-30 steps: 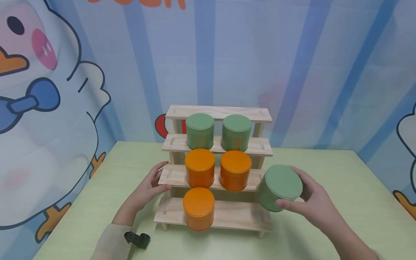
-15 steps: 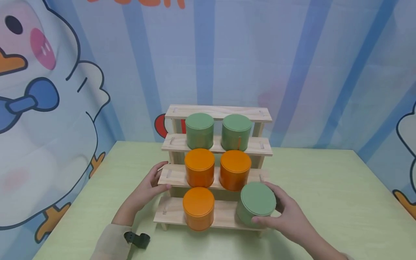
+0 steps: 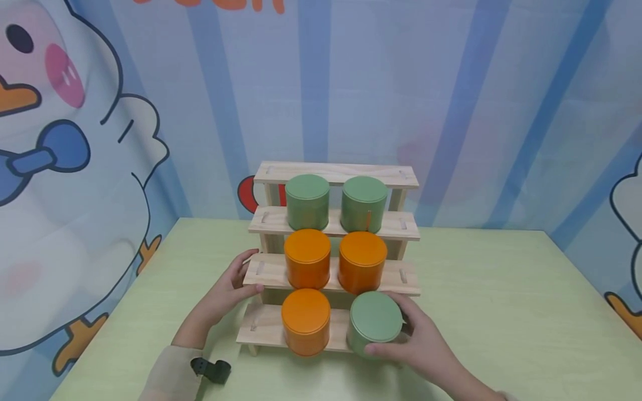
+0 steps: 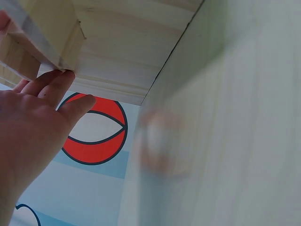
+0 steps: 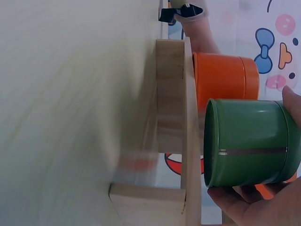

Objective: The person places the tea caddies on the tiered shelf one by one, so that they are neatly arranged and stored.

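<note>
My right hand (image 3: 421,348) grips a green lidded tin (image 3: 375,317) from its right side, thumb in front and fingers behind. In the right wrist view a narrow gap shows between the base of this green tin (image 5: 249,141) and the lowest shelf. To its left on that shelf stands an orange tin (image 3: 306,320). My left hand (image 3: 228,292) holds the left end of the wooden tiered rack (image 3: 263,270), thumb at the front edge of the second shelf up. In the left wrist view its fingers (image 4: 59,87) lie against the wood.
Two orange tins, left (image 3: 307,259) and right (image 3: 363,262), stand on the second shelf up. Above them are two green tins, left (image 3: 307,201) and right (image 3: 364,203). The top shelf (image 3: 336,174) stands before a printed backdrop (image 3: 361,83). A pale green table (image 3: 491,289) lies underneath.
My right hand has carried the green tin leftward and down, from right of the rack to over the lowest shelf beside the orange tin. The left hand has stayed put.
</note>
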`<control>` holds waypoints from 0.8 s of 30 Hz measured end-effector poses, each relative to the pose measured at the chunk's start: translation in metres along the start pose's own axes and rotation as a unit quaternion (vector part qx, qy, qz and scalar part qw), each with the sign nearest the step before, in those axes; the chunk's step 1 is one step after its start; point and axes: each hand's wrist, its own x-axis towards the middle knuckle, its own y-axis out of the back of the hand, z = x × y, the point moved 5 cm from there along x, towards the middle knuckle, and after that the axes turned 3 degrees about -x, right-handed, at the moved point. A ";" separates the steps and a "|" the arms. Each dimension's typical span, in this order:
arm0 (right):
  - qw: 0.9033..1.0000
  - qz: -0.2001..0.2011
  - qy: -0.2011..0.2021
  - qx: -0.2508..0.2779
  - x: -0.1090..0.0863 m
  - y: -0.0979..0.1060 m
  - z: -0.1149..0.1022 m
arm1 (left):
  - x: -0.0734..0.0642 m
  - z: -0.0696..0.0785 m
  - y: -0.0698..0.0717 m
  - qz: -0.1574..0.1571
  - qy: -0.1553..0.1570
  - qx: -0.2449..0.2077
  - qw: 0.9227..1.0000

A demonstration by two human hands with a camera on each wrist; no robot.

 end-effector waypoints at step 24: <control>0.999 0.039 -0.019 -0.003 0.003 -0.022 -0.001 | -0.001 0.003 -0.001 -0.005 -0.005 -0.004 1.000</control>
